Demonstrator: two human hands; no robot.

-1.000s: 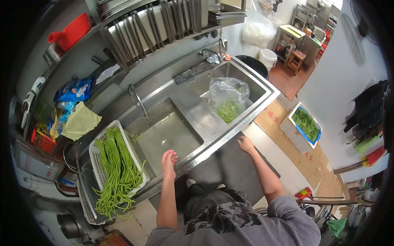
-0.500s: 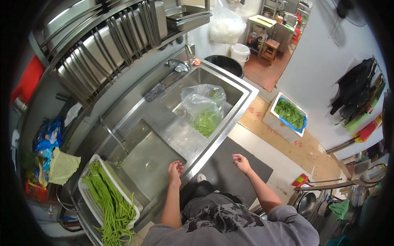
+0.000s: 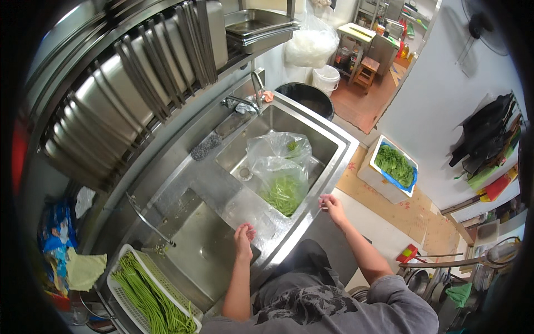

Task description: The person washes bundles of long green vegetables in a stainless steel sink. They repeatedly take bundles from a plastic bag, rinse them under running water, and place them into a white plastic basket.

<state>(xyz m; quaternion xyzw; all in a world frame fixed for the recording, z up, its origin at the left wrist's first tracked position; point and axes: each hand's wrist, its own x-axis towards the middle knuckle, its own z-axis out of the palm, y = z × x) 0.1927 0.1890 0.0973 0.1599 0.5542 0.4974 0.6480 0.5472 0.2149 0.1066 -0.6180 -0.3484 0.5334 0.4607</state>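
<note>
Fingers (image 3: 246,228) of the left hand (image 3: 243,243): loosely bent, nothing between them; hand held above the near corner of the left basin (image 3: 208,239), beside the counter (image 3: 222,192). Right hand (image 3: 334,209): fingers half curled, likewise bare, just by the sink's front rim.

Change over the last half second: the right hand has gone from above the dark floor mat (image 3: 328,239) to the rim; the body now stands closer to the right basin (image 3: 281,119). Judged effect: clear plastic bag (image 3: 276,167) probably within easy reach of the right hand, though neither hand touches it. Bag's position in the basin looks unchanged.

Bag: lies in the right basin, toward the front; thin, see-through, crumpled, bulging in two lobes (one bag or two, cannot tell). Pale green cut vegetables (image 3: 283,195) fill the front lobe; a smaller, darker green clump shows in the rear. Mouth not identifiable.
</note>
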